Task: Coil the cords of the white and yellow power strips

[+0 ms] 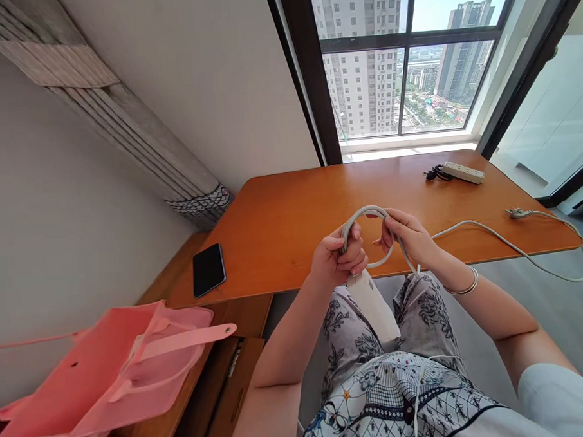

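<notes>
A looped grey-white cable (368, 210) runs between my two hands above the table's front edge. My left hand (347, 251) is closed round the left side of the loop. A white power strip (374, 310) hangs just below that hand, over my lap. On the loop's right side, my right hand (404, 234) pinches the cable. From there the cable trails right across the tabletop, dips past the edge and comes back to its plug (516, 213) at the table's right end.
On the brown table (282, 225) lie a black phone (209, 270) at the left and a second power strip (463, 172) with a black cord at the back right. A pink bag (128, 367) is at the lower left. A window stands behind the table.
</notes>
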The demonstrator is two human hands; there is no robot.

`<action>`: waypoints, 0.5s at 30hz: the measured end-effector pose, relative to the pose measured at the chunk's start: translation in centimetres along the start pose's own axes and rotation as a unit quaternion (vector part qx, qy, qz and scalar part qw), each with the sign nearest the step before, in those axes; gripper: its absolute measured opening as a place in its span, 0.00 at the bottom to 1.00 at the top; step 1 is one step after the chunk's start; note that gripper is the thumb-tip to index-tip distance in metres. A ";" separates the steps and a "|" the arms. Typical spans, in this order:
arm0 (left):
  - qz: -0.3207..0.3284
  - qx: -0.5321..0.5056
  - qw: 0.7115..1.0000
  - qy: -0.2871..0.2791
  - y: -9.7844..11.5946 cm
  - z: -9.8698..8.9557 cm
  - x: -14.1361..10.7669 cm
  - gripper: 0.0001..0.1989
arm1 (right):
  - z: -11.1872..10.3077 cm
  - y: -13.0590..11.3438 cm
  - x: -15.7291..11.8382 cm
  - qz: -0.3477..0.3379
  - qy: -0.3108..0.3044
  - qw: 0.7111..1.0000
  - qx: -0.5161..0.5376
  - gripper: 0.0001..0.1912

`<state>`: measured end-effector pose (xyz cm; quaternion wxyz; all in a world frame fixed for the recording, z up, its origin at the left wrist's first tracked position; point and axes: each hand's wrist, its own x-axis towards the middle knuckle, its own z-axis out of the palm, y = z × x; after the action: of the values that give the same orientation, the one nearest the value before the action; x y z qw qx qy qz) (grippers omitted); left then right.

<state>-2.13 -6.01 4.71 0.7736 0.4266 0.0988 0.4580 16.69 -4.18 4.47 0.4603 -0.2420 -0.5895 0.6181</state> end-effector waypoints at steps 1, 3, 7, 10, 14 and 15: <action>-0.001 -0.006 1.000 0.000 0.0 0.1 0.0 0.08 | 0.0 0.1 0.0 -0.010 0.002 1.000 0.001 0.24; -0.006 -0.016 1.000 -0.008 -0.2 0.1 0.0 0.09 | 0.0 0.4 0.0 -0.014 -0.008 1.000 0.007 0.23; -0.022 0.000 1.000 -0.021 -0.7 -0.2 0.1 0.16 | 0.0 0.7 -0.1 -0.018 0.005 1.000 0.016 0.22; -0.046 0.014 0.998 -0.028 -1.0 -0.4 0.0 0.16 | 0.1 0.9 -0.3 -0.014 0.014 1.000 0.012 0.24; -0.045 -0.037 0.998 -0.025 -0.9 0.1 -0.2 0.18 | 0.3 1.2 -0.4 -0.009 -0.012 0.999 0.042 0.26; -0.036 -0.051 0.998 -0.011 -0.9 0.3 -0.2 0.19 | 0.3 1.4 -0.4 -0.010 -0.013 0.999 0.046 0.27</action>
<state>-1.51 -6.55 4.22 0.8111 0.3880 0.0825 0.4299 16.22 -4.50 3.10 0.4690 -0.2064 -0.5690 0.6432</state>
